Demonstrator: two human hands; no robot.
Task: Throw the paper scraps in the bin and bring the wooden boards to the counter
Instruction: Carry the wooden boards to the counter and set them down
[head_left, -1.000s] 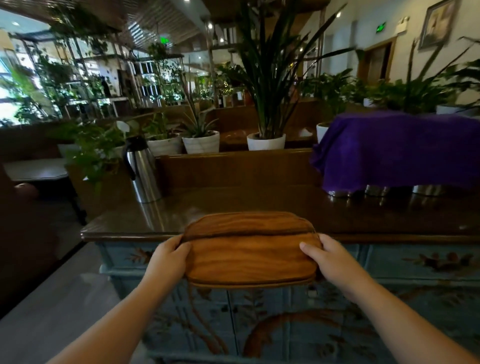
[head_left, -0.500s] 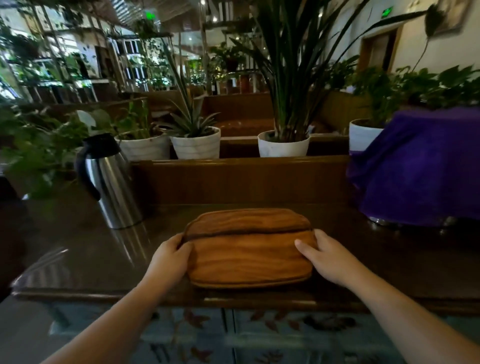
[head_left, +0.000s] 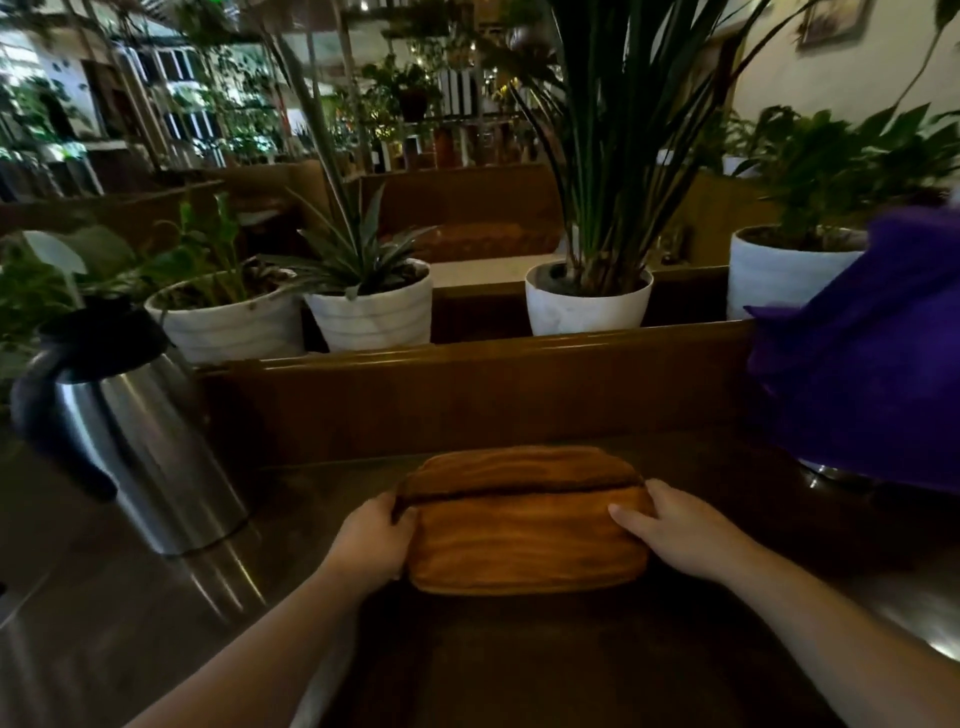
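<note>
Two stacked rounded brown wooden boards (head_left: 524, 525) lie over the dark glossy wooden counter (head_left: 156, 613), near the middle of its back edge. The left hand (head_left: 371, 540) clasps their left end and the right hand (head_left: 675, 527) their right, fingers (head_left: 631, 519) curled onto the top board. A steel thermos jug (head_left: 135, 436) stands towards the left edge, a purple cloth (head_left: 872, 374) towards the right.

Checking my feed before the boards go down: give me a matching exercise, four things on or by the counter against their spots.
Things:
1. wooden boards
2. steel thermos jug
3. purple cloth
4. left hand

Places:
A. counter's far right
B. boards' left end
C. counter's left side
D. between both hands, centre

Pairs: 1-D, 2-C, 3-A, 4-B
</note>
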